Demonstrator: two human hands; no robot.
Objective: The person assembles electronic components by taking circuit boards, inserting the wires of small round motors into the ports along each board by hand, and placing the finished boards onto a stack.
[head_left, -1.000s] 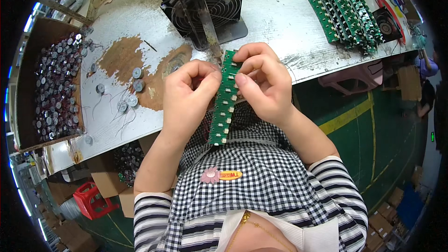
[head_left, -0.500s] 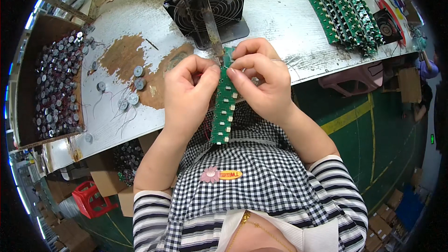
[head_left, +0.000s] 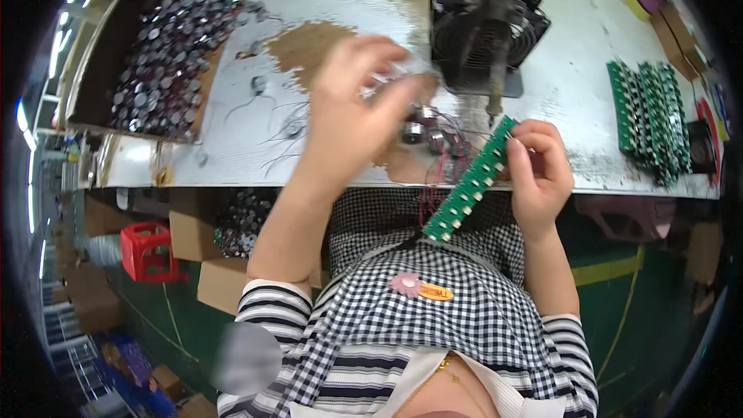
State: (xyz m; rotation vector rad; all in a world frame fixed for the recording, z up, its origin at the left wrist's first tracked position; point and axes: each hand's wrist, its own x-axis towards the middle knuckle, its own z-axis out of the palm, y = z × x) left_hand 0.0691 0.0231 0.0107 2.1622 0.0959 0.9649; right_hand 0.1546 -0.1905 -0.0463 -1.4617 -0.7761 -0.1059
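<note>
My right hand (head_left: 542, 174) pinches the upper end of a long green circuit board strip (head_left: 468, 190) with a row of small white parts. The strip slants down toward my apron. Beside its left edge hang small silver motors (head_left: 438, 141) with red and dark wires. My left hand (head_left: 348, 112) is raised over the table, left of these motors, and smeared by motion. Shiny bits show between its thumb and fingers, too blurred to name. Just above the strip's top end points the tip of a soldering iron (head_left: 501, 70) with a wooden handle.
A black fan (head_left: 457, 39) stands behind the iron. At the left, a cardboard box (head_left: 93, 85) holds many small motors; a few loose ones (head_left: 258, 85) lie on the white table (head_left: 309, 4). More green board strips (head_left: 650, 120) are stacked at the right. A red stool (head_left: 147, 251) stands below left.
My left hand has let go of the strip and moved left. My right hand still holds the strip, now slanted. The view has shifted, and motors with red wires show beside the strip.
</note>
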